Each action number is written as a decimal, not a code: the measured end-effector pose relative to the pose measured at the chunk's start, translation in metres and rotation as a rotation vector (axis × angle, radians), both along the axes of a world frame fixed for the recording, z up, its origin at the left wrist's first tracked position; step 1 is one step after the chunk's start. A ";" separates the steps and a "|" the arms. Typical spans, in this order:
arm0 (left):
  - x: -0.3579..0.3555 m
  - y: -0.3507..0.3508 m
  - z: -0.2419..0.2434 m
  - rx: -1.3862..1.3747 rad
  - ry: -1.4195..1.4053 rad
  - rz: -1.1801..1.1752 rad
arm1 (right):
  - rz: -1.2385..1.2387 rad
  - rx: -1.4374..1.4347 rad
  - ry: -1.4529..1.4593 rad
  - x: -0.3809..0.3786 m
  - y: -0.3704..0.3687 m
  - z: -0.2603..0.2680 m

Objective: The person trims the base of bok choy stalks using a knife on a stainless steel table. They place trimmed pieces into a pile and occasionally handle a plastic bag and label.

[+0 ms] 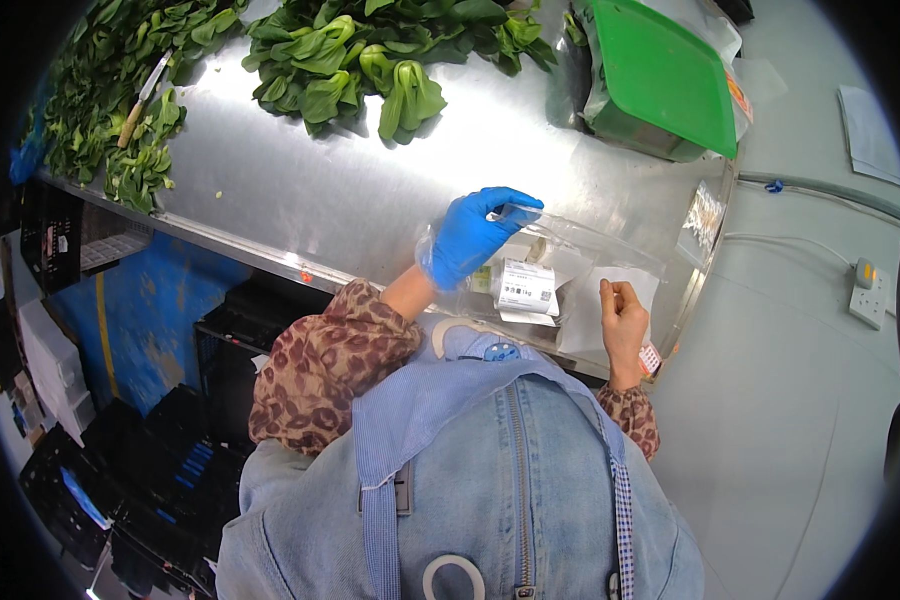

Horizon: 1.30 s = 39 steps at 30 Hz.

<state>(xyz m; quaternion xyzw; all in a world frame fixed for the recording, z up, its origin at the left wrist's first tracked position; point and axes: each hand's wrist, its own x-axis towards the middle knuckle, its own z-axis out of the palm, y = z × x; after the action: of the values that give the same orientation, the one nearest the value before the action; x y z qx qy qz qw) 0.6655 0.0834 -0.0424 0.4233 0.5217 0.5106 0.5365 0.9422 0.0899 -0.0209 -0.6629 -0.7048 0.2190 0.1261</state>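
Observation:
My left hand, in a blue glove, pinches the rim of a clear plastic bag above the near edge of the metal table. The bag spreads to the right, towards my bare right hand. That hand is curled, thumb against the fingers; whether a bit of film is between them cannot be told. A roll of printed labels lies below the bag between my hands. White paper lies beside the roll, partly under the bag.
Heaps of green bok choy cover the table's far side and left end. A knife with a wooden handle rests on the left heap. A green-lidded container stands back right. Black crates stand below the table at left; a socket is at right.

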 end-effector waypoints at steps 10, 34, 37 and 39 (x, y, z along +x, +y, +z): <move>0.001 -0.003 -0.003 -0.003 -0.097 0.020 | -0.031 0.003 -0.008 0.003 0.003 -0.001; 0.005 -0.002 -0.005 0.046 -0.048 0.080 | -0.016 0.011 0.037 -0.002 0.000 -0.004; 0.003 -0.002 -0.005 0.039 -0.045 0.060 | 0.010 0.028 0.057 -0.002 0.000 -0.005; 0.001 -0.002 -0.006 0.009 -0.036 0.026 | 0.003 0.027 0.062 -0.002 0.000 -0.006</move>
<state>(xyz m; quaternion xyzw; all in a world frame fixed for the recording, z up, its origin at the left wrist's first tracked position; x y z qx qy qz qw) 0.6666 0.0814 -0.0489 0.4098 0.5152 0.5272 0.5372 0.9404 0.0898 -0.0271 -0.6530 -0.7044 0.2302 0.1564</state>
